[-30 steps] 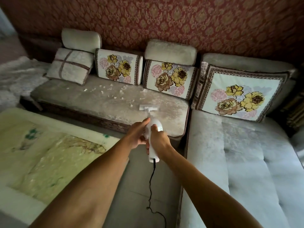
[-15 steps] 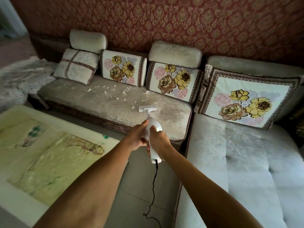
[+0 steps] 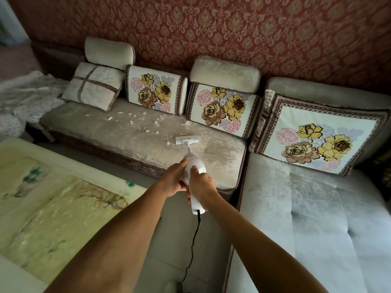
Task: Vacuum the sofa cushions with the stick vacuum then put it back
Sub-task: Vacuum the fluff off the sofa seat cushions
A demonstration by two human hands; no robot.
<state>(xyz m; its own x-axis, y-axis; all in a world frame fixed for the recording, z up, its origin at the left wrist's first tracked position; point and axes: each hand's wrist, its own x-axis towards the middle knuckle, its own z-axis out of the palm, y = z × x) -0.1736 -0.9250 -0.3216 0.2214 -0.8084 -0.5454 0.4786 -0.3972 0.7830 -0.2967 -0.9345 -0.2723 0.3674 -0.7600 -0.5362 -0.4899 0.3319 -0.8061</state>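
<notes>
A small white corded vacuum [image 3: 195,168] points at the beige sofa seat cushion [image 3: 118,136]. Its flat nozzle head [image 3: 187,140] rests on the cushion near the middle. My left hand [image 3: 174,179] grips the vacuum body from the left. My right hand [image 3: 202,183] wraps the handle from the right. White scraps [image 3: 143,123] lie scattered on the cushion beyond and left of the nozzle. A black cord [image 3: 193,246] hangs from the handle's end down to the floor.
Floral back pillows [image 3: 155,89] and a plain crossed-band pillow [image 3: 93,85] lean against the sofa back. A grey chaise section [image 3: 317,218] extends at the right. A low table with a green painted top [image 3: 53,208] stands at the left, with tiled floor [image 3: 169,261] between.
The view has shifted slightly left and up along the sofa. Both hands keep the same grip, and the nozzle stays on the cushion near the same spot.
</notes>
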